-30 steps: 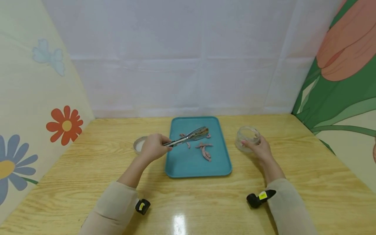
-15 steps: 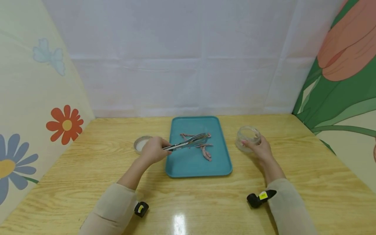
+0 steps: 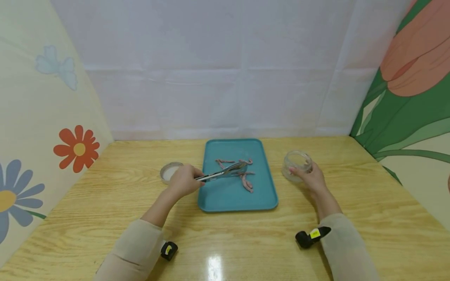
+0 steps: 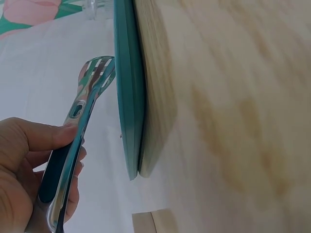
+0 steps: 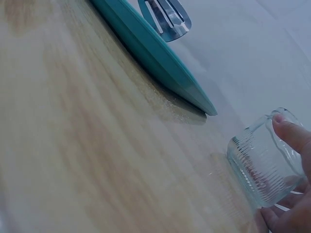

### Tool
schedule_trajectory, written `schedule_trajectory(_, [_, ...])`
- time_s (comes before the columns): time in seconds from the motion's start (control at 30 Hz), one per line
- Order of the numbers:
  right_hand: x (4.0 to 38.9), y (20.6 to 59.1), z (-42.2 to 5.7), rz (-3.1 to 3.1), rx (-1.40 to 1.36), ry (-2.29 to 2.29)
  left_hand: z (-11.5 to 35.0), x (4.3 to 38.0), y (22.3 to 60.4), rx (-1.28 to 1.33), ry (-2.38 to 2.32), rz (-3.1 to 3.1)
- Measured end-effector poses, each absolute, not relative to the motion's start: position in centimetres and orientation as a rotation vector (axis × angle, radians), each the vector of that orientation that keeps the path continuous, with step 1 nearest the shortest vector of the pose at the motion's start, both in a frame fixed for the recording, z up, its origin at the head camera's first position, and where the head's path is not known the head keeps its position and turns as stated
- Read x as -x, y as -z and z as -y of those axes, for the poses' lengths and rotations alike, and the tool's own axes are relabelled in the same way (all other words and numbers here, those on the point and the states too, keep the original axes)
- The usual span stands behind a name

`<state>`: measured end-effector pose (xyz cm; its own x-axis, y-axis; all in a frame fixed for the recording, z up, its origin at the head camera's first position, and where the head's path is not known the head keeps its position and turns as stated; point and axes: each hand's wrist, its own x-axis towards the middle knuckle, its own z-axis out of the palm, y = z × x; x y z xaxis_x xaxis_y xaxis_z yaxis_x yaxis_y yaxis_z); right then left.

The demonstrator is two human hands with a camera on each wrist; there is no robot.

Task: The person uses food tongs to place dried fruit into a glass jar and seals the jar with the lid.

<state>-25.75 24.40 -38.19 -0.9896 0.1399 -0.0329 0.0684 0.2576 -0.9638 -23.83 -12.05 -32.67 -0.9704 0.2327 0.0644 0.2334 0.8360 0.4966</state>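
My left hand (image 3: 184,180) grips a pair of metal tongs (image 3: 214,174) by the handles, thumb pressed on one arm. Their slotted heads reach low over the blue tray (image 3: 218,201), overlapping the thin pink strips there in the head view. One bunch of strips (image 3: 247,184) lies just in front of the heads; another strip (image 3: 224,161) lies behind them. In the left wrist view the tray's raised edge (image 4: 130,97) hides the tips of the tongs. My right hand (image 3: 313,178) holds a lidless clear glass jar (image 3: 290,171) from its right side, thumb near the rim.
A round lid (image 3: 168,171) lies on the wooden table (image 3: 225,238) to the left, partly behind my left hand. A white cloth backdrop (image 3: 211,97) stands at the table's far edge, with floral panels on both sides.
The tongs have swung down and toward me over the tray, and their heads look closer together. Strips at the back now show more. The right hand and jar stay put.
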Motion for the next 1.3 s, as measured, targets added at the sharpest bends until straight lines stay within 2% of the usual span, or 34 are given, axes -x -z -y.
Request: schedule_trajectory(1.3, [25.63,38.13,-24.51,2.452,0.21,-1.861,11.88,23.6,32.76,0.294,0.802,2.982])
